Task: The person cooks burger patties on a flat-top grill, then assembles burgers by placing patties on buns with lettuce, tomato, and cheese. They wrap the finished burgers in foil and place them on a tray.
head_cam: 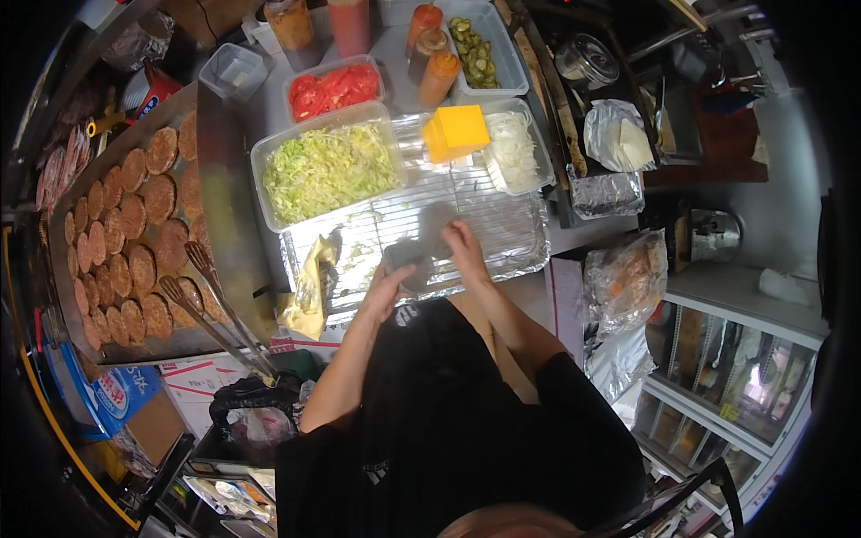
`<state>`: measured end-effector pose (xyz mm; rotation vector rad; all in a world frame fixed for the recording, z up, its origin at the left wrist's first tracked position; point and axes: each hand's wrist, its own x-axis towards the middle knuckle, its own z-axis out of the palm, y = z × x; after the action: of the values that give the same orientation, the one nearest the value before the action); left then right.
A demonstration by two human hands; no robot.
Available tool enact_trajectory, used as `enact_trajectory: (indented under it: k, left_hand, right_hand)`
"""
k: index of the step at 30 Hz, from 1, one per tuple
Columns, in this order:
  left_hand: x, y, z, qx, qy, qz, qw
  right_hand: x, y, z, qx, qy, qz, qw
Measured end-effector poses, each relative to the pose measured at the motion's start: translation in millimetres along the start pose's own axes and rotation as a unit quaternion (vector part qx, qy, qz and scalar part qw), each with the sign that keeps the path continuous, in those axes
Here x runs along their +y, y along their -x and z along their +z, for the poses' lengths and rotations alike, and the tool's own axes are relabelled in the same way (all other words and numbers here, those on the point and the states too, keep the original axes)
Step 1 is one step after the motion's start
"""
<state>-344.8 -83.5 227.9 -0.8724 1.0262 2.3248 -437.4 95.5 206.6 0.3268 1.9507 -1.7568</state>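
Note:
My left hand (387,289) is over the near edge of a foil-lined tray with a wire rack (498,232), its thumb on a small dark grey object (405,259) whose kind I cannot tell. My right hand (463,243) is just to the right, fingers curled together above the rack; whether something thin is between them is unclear. A crumpled yellowish wrapper or cloth (311,289) lies at the tray's left edge. Shredded lettuce (333,168) fills a plastic tub at the rack's back left. A yellow block of cheese slices (457,133) stands beside a tub of sliced onion (512,151).
At left, many patties (142,265) lie on a griddle behind a metal guard (232,202), two slotted metal utensils (218,299) across its corner. Tomato slices (333,91), pickles (473,54) and sauce bottles (440,77) stand at the back. Foil-wrapped items (607,194) sit at right.

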Motion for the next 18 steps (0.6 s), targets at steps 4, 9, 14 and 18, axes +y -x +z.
enact_trajectory:
  k: [4,9,14,18]
  left_hand:
    - [-15.0,-22.4,-14.6,0.073,-0.205,0.126,0.968]
    - [0.7,-10.0,-4.3,0.148,-0.397,0.171,0.89]
    - [8.1,-6.3,9.2,0.147,-0.433,0.309,0.834]
    - [16.2,7.2,19.6,0.178,-0.477,0.338,0.792]
  right_hand:
    - [-21.2,-22.5,-23.1,0.067,-0.044,0.057,0.995]
    - [-11.1,-30.5,-49.8,0.117,0.197,-0.169,0.959]
    - [-89.1,0.6,2.2,0.091,0.401,-0.383,0.827]
    - [-137.0,-25.9,90.9,-0.102,0.349,-0.372,0.854]
